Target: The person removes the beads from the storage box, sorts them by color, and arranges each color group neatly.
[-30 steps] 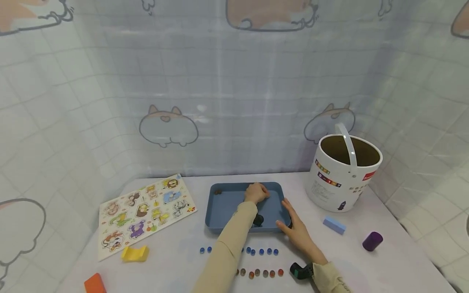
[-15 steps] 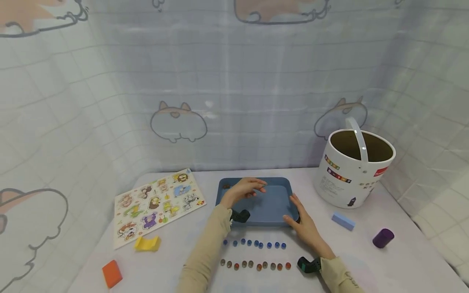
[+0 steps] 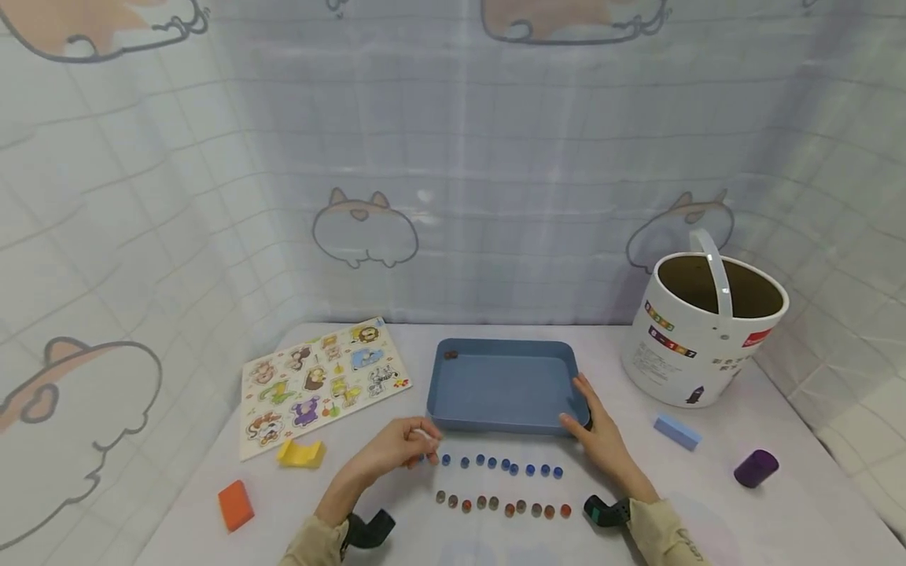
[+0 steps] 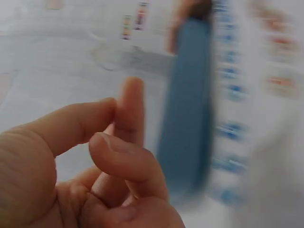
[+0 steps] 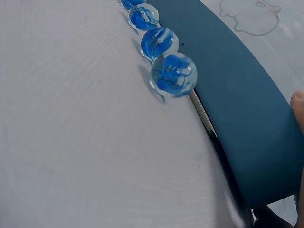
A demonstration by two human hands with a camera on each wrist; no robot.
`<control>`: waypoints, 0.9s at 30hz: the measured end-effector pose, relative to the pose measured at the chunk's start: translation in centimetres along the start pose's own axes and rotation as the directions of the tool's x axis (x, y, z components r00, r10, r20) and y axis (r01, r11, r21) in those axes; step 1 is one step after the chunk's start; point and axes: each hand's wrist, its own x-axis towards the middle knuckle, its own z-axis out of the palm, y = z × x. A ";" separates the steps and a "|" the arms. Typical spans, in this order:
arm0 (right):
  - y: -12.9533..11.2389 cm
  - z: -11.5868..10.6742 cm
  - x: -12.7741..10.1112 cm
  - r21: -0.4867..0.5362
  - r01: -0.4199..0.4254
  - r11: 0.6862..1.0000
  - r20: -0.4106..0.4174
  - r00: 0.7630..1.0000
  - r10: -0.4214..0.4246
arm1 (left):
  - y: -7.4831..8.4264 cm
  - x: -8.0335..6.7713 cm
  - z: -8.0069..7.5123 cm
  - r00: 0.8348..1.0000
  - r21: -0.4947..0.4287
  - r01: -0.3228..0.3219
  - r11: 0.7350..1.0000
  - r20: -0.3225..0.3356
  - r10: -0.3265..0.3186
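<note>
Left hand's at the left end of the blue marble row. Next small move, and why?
Probably lower the left hand to set its marble at the left end of the blue marble row: its fingertips seem to pinch something there, while the right hand rests against the blue tray.

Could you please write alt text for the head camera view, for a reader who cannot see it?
A person's left hand hovers at the left end of a row of blue marbles on a white table, while the right hand rests against the near right corner of a blue tray. A row of reddish-brown marbles lies nearer the person.
</note>
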 end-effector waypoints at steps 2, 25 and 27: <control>0.0 -0.2 0.0 -0.004 -0.007 1.000 -0.002 1.000 0.007 | -1.1 -1.4 0.5 0.999 0.021 0.044 0.999 -0.003 -0.044; -0.1 0.4 0.1 0.009 -0.001 1.000 0.009 1.000 0.001 | -1.0 -2.3 1.6 0.990 0.211 0.095 0.973 -0.125 -0.069; 0.1 0.4 0.2 0.003 -0.002 1.000 0.002 1.000 0.002 | 0.6 -0.9 1.0 0.980 0.220 0.062 0.973 -0.199 -0.017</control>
